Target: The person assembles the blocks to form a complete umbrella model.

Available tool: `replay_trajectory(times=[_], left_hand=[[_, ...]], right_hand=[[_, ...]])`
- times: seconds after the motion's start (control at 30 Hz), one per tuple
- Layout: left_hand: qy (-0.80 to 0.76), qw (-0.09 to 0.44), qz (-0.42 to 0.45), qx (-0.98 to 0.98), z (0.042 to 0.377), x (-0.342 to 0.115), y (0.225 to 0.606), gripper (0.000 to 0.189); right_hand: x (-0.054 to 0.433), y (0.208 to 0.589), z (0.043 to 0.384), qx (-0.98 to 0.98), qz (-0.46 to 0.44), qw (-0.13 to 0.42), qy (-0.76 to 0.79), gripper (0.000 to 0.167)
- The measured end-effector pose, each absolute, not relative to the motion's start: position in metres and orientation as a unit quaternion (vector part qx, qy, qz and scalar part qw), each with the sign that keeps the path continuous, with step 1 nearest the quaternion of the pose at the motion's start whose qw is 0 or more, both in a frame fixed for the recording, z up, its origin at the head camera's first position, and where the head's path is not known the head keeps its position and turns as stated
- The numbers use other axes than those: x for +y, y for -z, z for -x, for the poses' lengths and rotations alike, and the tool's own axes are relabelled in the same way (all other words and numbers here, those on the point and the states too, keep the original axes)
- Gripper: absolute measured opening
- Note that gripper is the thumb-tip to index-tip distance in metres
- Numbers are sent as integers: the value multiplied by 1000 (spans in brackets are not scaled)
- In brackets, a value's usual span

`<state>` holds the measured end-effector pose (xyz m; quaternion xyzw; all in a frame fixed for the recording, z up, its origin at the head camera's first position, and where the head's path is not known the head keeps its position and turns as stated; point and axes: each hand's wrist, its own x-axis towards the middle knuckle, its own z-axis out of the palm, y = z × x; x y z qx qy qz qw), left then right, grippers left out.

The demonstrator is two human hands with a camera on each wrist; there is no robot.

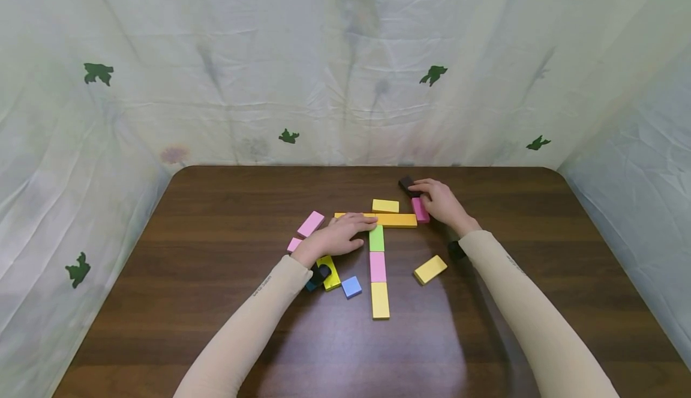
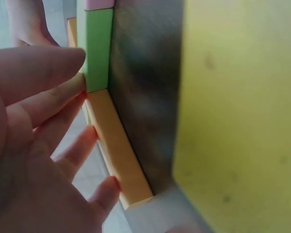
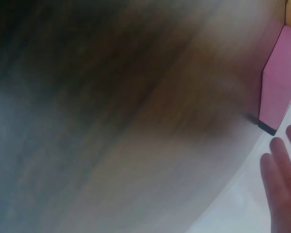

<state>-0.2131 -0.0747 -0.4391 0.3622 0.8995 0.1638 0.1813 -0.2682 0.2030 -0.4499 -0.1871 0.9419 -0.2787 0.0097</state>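
1. Your left hand (image 1: 339,237) is palm down, fingers (image 1: 360,224) extended rightward, thumb (image 1: 355,244) apart.
2. Your right hand (image 1: 444,202) is farther forward, its fingers pointing leftward.
3. Your long-sleeved forearms (image 1: 254,329) slant inward from either side.

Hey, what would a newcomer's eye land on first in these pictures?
Probably the T of colorful blocks on the dark wooden table. Next come the left hand, touching its orange crossbar, and the right hand, by the black block near the far edge. In the left wrist view, a blurred yellow block fills the right side.
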Motion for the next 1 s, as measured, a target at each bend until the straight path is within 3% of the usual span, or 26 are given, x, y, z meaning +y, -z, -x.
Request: replay_trajectory(times=[0.2,0.57,1.0], left_hand=[[-165,204,-361,895,213,-74,436,51],[-176,221,-371,884,212,-76,434,54],[-175,217,-368,887,213,-77,438,53]], right_hand=[[200,448,267,927,228,-1,299,32],[191,448,262,911,291,50,289,30],[182,446,262,933,278,56,222,31]])
